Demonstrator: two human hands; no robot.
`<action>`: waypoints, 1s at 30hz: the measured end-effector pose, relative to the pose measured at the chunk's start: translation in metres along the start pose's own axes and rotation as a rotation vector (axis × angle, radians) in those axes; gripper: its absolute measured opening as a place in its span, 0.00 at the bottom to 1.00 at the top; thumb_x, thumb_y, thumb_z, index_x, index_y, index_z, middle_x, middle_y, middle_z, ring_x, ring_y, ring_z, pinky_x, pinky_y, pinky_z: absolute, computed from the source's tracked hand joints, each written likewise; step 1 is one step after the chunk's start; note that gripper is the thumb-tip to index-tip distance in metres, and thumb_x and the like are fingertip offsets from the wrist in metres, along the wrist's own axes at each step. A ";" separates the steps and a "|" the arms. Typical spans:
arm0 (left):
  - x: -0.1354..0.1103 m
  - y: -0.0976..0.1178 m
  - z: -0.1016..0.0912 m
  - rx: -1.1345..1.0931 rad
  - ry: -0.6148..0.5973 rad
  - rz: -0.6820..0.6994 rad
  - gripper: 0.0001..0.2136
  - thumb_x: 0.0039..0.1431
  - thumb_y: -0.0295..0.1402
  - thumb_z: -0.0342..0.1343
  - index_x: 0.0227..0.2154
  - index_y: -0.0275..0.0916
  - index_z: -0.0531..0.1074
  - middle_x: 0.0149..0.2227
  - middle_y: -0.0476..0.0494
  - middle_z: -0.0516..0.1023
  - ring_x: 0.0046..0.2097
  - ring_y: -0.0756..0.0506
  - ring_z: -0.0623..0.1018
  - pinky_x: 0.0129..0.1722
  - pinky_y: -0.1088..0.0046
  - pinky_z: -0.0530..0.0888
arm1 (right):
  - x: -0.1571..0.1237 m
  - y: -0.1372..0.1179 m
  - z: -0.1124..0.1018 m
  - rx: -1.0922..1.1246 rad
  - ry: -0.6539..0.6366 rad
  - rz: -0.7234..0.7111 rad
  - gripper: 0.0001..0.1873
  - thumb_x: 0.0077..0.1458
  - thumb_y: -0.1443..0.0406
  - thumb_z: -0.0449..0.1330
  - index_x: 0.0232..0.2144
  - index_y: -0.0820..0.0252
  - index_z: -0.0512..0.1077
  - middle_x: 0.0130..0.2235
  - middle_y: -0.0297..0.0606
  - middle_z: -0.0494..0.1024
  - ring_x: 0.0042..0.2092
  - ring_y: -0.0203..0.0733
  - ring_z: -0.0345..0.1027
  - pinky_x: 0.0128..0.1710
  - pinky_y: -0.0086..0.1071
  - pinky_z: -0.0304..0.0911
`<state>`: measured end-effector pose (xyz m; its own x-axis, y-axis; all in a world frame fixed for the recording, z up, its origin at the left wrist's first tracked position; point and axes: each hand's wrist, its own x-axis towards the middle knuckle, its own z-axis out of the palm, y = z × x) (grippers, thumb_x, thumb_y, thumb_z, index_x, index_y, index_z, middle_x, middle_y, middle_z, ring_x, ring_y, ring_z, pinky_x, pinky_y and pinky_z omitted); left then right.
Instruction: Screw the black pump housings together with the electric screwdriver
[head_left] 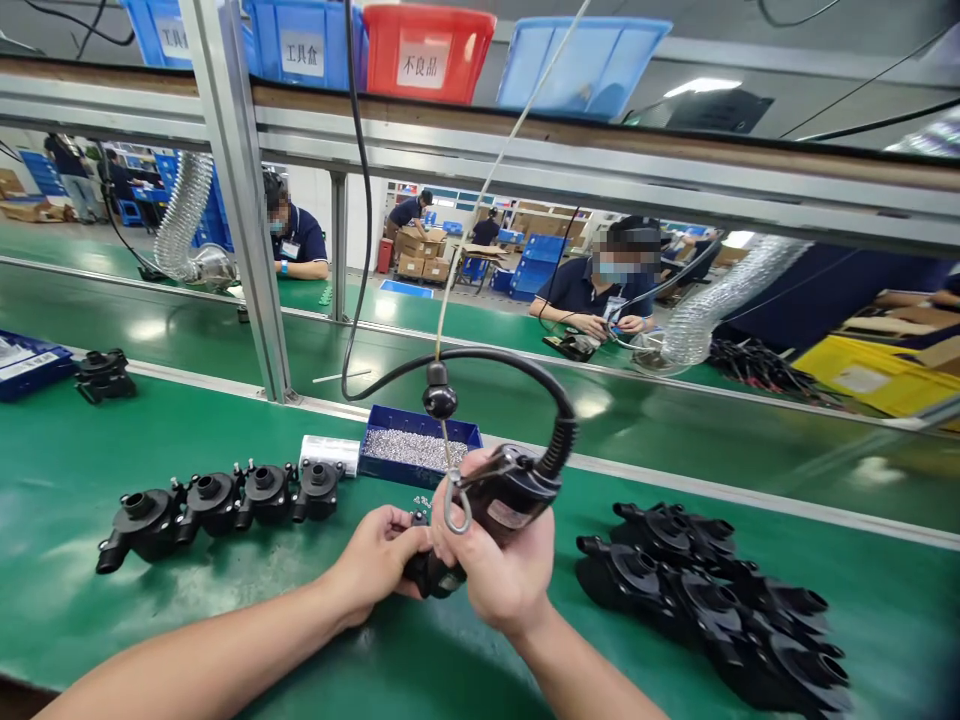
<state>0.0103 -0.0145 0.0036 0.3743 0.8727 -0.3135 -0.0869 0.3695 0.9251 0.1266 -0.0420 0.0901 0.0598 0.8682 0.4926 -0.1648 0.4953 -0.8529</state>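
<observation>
My right hand (pixel 506 570) is wrapped round a black electric screwdriver (pixel 517 490), whose cable (pixel 566 440) leaves its upper end and curves to the left. A metal ring on the tool hangs from a thin cord with a black ball (pixel 440 400). My left hand (pixel 382 560) grips a small black pump housing (pixel 420 580) on the green bench, fingers closed on its left side. The tool and my right hand hide much of that housing, and the screwdriver's tip cannot be made out. Just beyond lie several loose small screws (pixel 422 503).
A blue tray (pixel 367 468) of small metal screws stands behind my hands. Black pump housings (pixel 210 500) line up at left; more (pixel 712 600) cluster at right. A metal post (pixel 244 200) rises at the bench's back. Co-workers (pixel 600 290) sit across the line.
</observation>
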 end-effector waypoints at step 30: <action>-0.013 -0.027 0.016 -0.012 -0.088 -0.037 0.23 0.48 0.47 0.68 0.36 0.39 0.65 0.35 0.50 0.71 0.30 0.50 0.75 0.24 0.74 0.76 | 0.023 0.012 -0.018 0.136 -0.108 -0.008 0.14 0.60 0.66 0.67 0.40 0.51 0.64 0.24 0.24 0.69 0.19 0.29 0.54 0.18 0.24 0.53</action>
<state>0.0224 -0.0409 -0.0134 0.4574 0.8269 -0.3271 -0.0821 0.4056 0.9104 0.1440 -0.0154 0.0885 -0.0429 0.8521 0.5216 -0.2972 0.4876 -0.8209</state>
